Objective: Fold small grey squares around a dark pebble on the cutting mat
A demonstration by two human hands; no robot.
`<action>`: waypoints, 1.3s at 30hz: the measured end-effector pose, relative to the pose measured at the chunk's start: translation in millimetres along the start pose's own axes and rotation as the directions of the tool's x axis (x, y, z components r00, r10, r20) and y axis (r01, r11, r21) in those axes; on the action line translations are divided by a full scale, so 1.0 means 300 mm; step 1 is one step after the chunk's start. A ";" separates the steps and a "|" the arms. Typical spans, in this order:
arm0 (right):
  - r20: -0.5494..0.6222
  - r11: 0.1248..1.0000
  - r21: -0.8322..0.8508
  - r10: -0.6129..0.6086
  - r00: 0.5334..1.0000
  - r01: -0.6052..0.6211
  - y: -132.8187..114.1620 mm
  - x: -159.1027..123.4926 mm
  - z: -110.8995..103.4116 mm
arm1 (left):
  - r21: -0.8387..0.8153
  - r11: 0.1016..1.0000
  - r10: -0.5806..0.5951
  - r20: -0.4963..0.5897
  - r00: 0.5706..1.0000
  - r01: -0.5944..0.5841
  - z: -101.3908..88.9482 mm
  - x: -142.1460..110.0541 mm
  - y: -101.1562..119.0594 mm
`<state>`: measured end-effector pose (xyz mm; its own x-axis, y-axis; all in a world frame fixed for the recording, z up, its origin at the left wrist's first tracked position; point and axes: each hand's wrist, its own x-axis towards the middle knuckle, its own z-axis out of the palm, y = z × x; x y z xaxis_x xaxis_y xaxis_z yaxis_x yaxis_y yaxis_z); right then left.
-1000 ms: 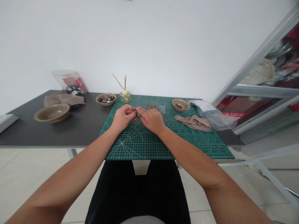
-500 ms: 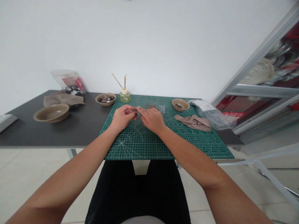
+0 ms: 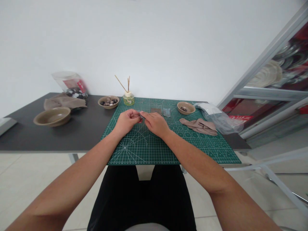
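My left hand (image 3: 126, 121) and my right hand (image 3: 155, 123) meet over the middle of a green cutting mat (image 3: 144, 147). Both are curled, fingertips pinched together on a small grey piece (image 3: 142, 116) between them; most of it is hidden by the fingers. Just beyond the hands lie a brown square (image 3: 156, 110) and a small clear bag (image 3: 166, 112) on the mat.
A reed diffuser (image 3: 128, 98), a bowl of stones (image 3: 108, 102), a small bowl (image 3: 186, 107), beige cloth (image 3: 199, 125) and a plastic bag (image 3: 218, 118) ring the mat. On the dark table (image 3: 81, 134) sit a large bowl (image 3: 52, 116), folded cloth (image 3: 64, 102) and a tipped jar (image 3: 69, 82).
Both hands stay pinched on the small piece and have crept slightly away from me; nothing else on the table has moved.
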<state>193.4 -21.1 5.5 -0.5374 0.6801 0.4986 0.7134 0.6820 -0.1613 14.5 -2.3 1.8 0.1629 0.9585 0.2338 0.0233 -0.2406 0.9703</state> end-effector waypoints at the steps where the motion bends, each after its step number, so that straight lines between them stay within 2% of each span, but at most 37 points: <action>1: -0.003 1.000 -0.001 0.011 1.000 -0.011 0.001 0.001 0.000 | -0.020 1.000 -0.007 -0.001 1.000 0.007 0.000 0.000 0.001; 7: -0.024 0.996 0.031 0.090 0.996 -0.089 0.002 0.001 0.004 | -0.046 0.998 0.032 0.008 0.999 -0.031 0.004 0.001 0.009; 19: 0.053 0.982 0.024 0.185 0.981 -0.186 -0.012 0.003 -0.007 | 0.101 0.993 0.053 0.093 0.994 -0.062 -0.007 0.001 0.005; 28: 0.027 0.990 0.014 0.140 0.990 -0.140 0.010 -0.003 -0.003 | 0.137 0.989 0.037 0.092 0.995 -0.049 -0.004 -0.006 0.027; 39: 0.021 0.976 0.123 0.180 0.983 -0.182 0.005 -0.003 -0.005 | 0.127 0.992 0.013 0.116 0.993 -0.028 -0.011 -0.002 0.026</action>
<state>195.7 -21.1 6.2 -0.4092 0.7975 0.4433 0.7385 0.5748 -0.3524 11.3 -4.3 9.5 0.2768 0.9311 0.2377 0.1434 -0.2846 0.9479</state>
